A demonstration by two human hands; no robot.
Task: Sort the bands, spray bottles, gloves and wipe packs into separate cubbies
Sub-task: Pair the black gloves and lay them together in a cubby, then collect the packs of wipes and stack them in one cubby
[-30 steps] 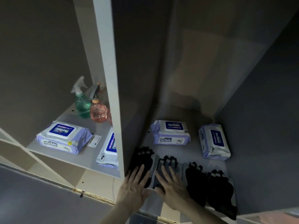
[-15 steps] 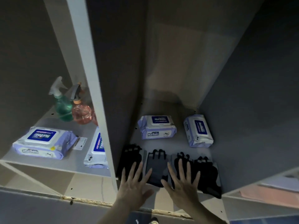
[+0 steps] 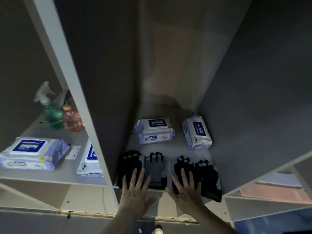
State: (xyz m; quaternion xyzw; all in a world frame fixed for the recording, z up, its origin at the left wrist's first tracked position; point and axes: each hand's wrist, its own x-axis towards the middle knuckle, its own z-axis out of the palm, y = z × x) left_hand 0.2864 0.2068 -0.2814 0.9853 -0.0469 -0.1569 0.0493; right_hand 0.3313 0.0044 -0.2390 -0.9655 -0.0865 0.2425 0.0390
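Note:
Several dark gloves lie in a row along the front of the middle cubby: a black glove [image 3: 130, 164], a grey-palmed glove [image 3: 156, 169], another black glove [image 3: 184, 166] and a rightmost glove [image 3: 208, 178]. My left hand [image 3: 135, 195] lies flat with spread fingers on the leftmost glove's near end. My right hand [image 3: 187, 193] lies flat on the third glove. Behind the gloves sit two purple wipe packs [image 3: 154, 130] [image 3: 196, 132]. In the left cubby stand a green spray bottle [image 3: 51, 110] and a pink spray bottle [image 3: 72, 118], with two more wipe packs [image 3: 32, 153] [image 3: 90, 159].
A white divider panel [image 3: 70, 92] separates the left cubby from the middle one. A lower cubby at right holds a pink flat item [image 3: 273, 193] and a pale sheet [image 3: 278, 181]. A small white tag [image 3: 73, 152] lies on the left shelf.
Both hands moved apart: the right hand went from the grey-palmed glove to the third glove, the left stays on the leftmost. The camera swung right.

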